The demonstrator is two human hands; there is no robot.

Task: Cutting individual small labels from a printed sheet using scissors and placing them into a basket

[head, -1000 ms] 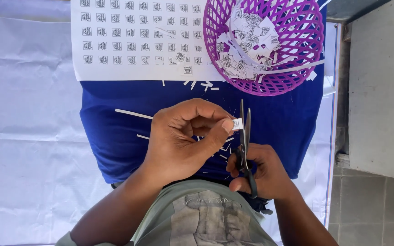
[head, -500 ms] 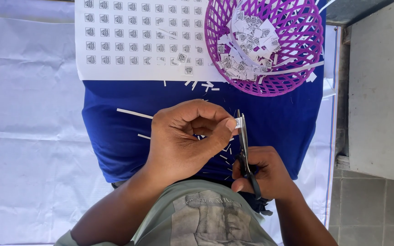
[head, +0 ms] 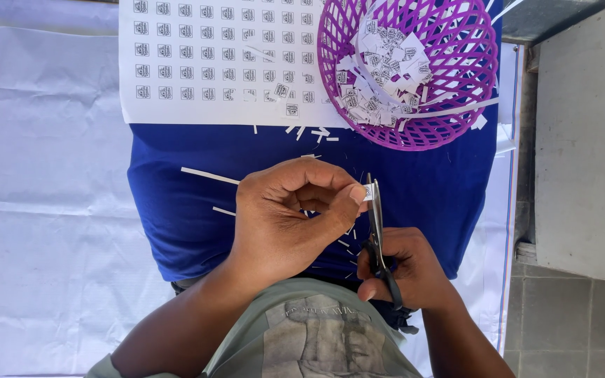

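Scissors (head: 375, 224) blades closed on paper piece (head: 368, 192).

A tiny white paper tag (head: 368, 191) with a dark printed mark sits pinched between the left hand's (head: 285, 220) thumb and fingertips, above the blue cloth. Black scissors (head: 378, 238) stand nearly upright in the right hand (head: 404, 269), their blades closed together, tips touching the tag's right edge.

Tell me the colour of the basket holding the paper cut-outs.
Purple, an open lattice basket; seen in the head view.
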